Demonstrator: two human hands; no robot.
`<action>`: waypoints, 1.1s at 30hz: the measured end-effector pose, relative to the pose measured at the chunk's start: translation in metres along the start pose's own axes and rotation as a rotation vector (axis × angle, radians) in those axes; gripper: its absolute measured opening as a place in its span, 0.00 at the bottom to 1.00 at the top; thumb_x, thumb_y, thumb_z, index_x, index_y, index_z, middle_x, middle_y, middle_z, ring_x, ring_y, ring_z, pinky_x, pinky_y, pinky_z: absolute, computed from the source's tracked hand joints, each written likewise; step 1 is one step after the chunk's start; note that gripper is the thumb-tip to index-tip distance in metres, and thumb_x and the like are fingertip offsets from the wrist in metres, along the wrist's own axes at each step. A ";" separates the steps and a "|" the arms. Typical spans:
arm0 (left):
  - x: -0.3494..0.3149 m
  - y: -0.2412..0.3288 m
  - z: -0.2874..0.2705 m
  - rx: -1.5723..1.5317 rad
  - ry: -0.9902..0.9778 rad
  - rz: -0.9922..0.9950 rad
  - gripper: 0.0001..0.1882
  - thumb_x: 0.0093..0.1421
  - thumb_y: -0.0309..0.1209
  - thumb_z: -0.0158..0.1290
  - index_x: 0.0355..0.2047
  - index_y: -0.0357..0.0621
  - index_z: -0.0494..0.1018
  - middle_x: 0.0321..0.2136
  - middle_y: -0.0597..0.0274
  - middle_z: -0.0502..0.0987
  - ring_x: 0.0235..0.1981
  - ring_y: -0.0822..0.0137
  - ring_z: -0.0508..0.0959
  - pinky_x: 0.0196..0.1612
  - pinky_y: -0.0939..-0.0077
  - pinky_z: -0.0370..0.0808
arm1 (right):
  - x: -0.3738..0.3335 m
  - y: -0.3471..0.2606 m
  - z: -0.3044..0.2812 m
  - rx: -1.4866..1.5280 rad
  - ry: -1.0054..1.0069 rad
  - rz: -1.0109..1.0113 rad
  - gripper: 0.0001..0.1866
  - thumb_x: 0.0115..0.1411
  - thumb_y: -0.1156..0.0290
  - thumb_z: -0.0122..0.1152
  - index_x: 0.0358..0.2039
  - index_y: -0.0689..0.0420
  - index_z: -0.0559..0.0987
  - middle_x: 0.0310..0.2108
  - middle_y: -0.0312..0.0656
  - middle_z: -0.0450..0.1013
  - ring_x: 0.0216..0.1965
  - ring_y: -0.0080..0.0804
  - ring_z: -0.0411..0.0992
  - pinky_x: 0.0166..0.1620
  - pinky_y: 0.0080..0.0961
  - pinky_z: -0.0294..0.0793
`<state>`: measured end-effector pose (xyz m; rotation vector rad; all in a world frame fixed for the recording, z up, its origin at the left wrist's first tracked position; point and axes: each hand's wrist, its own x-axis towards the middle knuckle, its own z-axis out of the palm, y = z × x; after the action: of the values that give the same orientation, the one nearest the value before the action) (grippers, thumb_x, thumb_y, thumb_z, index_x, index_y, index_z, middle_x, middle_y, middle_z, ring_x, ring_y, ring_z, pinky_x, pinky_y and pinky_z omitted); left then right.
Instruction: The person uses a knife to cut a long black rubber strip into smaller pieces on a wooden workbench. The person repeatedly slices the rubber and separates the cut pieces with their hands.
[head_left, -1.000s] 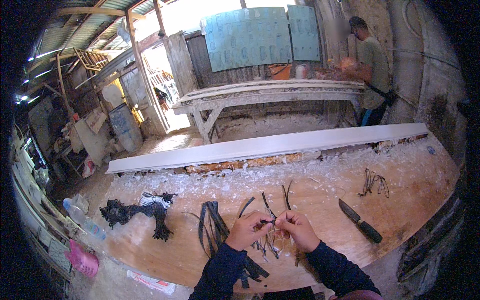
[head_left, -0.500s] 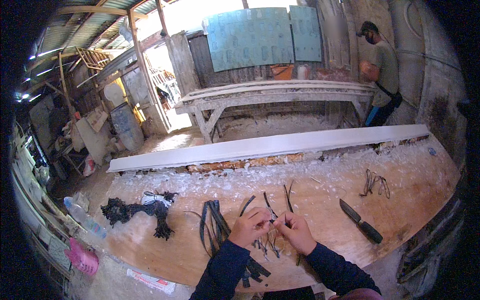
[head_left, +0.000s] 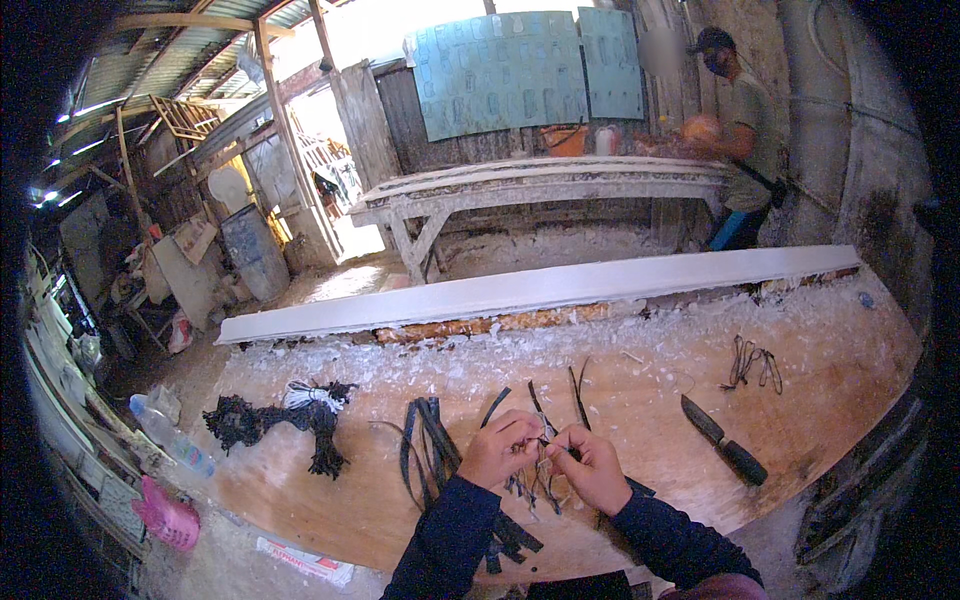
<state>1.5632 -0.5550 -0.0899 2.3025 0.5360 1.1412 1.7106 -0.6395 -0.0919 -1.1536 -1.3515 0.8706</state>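
My left hand [head_left: 497, 450] and my right hand [head_left: 588, 472] meet over the wooden board, fingers pinched close together. Between their fingertips is a small piece of thin black strip [head_left: 543, 440]; its exact shape is mostly hidden. Beside my left hand lie long flat black strips [head_left: 425, 450], running under my left forearm. More narrow black strips [head_left: 579, 392] stick out beyond my hands. Short thin cords [head_left: 535, 490] lie beneath them. At the left is a bundle of knotted black cords [head_left: 240, 422] with a white tie [head_left: 310, 396].
A knife [head_left: 723, 440] with a dark handle lies right of my hands, loops of thin cord [head_left: 752, 365] beyond it. A long white beam [head_left: 540, 290] spans the board's far side. Left are a plastic bottle [head_left: 170, 435] and pink container [head_left: 166, 515]. A person [head_left: 750, 130] stands at the far bench [head_left: 540, 188].
My hands stay nearly in place, still pinching the black strip, with slight finger movement. The person at the far bench has leaned left and stretched an arm over it.
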 end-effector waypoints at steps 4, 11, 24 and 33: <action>0.001 -0.002 0.001 -0.007 -0.004 -0.001 0.07 0.45 0.21 0.51 0.27 0.37 0.69 0.31 0.58 0.72 0.30 0.64 0.75 0.31 0.77 0.73 | -0.001 -0.004 0.000 -0.062 0.012 -0.024 0.05 0.56 0.75 0.51 0.24 0.60 0.69 0.20 0.31 0.65 0.23 0.14 0.65 0.26 0.12 0.64; -0.007 -0.001 0.007 -0.021 0.013 -0.168 0.09 0.46 0.19 0.51 0.30 0.39 0.69 0.30 0.59 0.72 0.32 0.68 0.75 0.33 0.80 0.72 | -0.001 -0.006 -0.002 -0.125 0.003 0.002 0.05 0.56 0.75 0.52 0.24 0.60 0.69 0.20 0.31 0.66 0.22 0.13 0.63 0.25 0.12 0.62; -0.008 0.001 0.004 -0.697 0.045 -0.527 0.11 0.54 0.32 0.52 0.34 0.39 0.72 0.22 0.72 0.70 0.20 0.83 0.65 0.22 0.90 0.61 | 0.006 -0.006 -0.006 0.254 0.069 0.111 0.04 0.56 0.71 0.53 0.29 0.58 0.70 0.20 0.30 0.66 0.20 0.14 0.65 0.23 0.12 0.64; -0.005 0.008 0.005 -0.619 0.012 -0.476 0.06 0.55 0.30 0.51 0.29 0.40 0.72 0.19 0.71 0.70 0.17 0.82 0.65 0.20 0.88 0.62 | 0.005 -0.007 -0.003 -0.130 0.026 -0.111 0.06 0.55 0.71 0.54 0.30 0.61 0.73 0.22 0.33 0.70 0.24 0.14 0.65 0.26 0.13 0.63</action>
<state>1.5651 -0.5652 -0.0904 1.5353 0.5914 0.9174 1.7127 -0.6365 -0.0837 -1.1728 -1.4533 0.6944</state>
